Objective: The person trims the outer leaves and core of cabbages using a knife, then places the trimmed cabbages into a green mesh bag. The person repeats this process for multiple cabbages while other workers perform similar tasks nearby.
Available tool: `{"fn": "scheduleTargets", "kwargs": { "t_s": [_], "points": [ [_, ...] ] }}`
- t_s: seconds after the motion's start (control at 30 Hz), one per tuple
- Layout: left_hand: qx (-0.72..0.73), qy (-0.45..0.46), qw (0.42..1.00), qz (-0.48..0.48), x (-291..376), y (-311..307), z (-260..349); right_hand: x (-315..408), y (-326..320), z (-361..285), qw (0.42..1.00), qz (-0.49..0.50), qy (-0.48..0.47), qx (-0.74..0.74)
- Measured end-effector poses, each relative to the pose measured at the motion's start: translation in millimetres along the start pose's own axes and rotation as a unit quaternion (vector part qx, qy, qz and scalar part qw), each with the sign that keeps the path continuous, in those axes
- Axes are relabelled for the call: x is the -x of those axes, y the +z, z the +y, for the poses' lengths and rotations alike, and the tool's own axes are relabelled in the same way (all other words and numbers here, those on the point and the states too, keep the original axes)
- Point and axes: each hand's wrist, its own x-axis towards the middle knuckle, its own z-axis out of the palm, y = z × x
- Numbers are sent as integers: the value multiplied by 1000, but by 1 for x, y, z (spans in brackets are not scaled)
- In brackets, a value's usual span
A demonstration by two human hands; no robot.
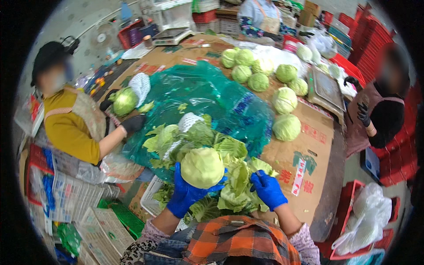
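Observation:
My left hand (pixel 193 188), in a blue glove, cups a pale, trimmed cabbage (pixel 202 168) from below and the side. To its right, my blue-gloved right hand (pixel 269 190) has its fingers curled on a loose cabbage leaf (pixel 263 165). A small greyish spot shows at those fingers, too small to identify. Between the hands lies a heap of pale outer leaves (pixel 236 185). Darker green leaves (pixel 198 134) and a white foam net (pixel 189 122) are just beyond the held cabbage. Partly under the leaves, a white plastic basket (pixel 153 195) stands to the left.
Green plastic sheeting (pixel 205 89) covers part of the cardboard-topped table (pixel 311 139). Several cabbages (pixel 286 127) stand at right and back, near a bench scale (pixel 326 86). A co-worker at left holds a cabbage (pixel 125 101); others stand right and far. A red crate (pixel 344 215) sits at lower right.

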Motion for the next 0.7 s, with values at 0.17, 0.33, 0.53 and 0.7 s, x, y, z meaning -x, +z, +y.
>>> {"fn": "scheduleTargets", "kwargs": {
  "t_s": [0.17,0.33,0.53,0.7],
  "points": [
    [259,-19,964,-59,-5,14,1,8,-6,-34,978,34,-53,-201],
    [75,17,997,-4,-12,21,-22,14,-19,-80,962,-3,-48,-268],
    [186,-142,972,-32,-15,1,-45,1,-1,-76,968,44,-116,-217],
    [265,-202,941,-50,-7,-5,-58,-6,-11,-53,832,184,24,-522]
  ]
}}
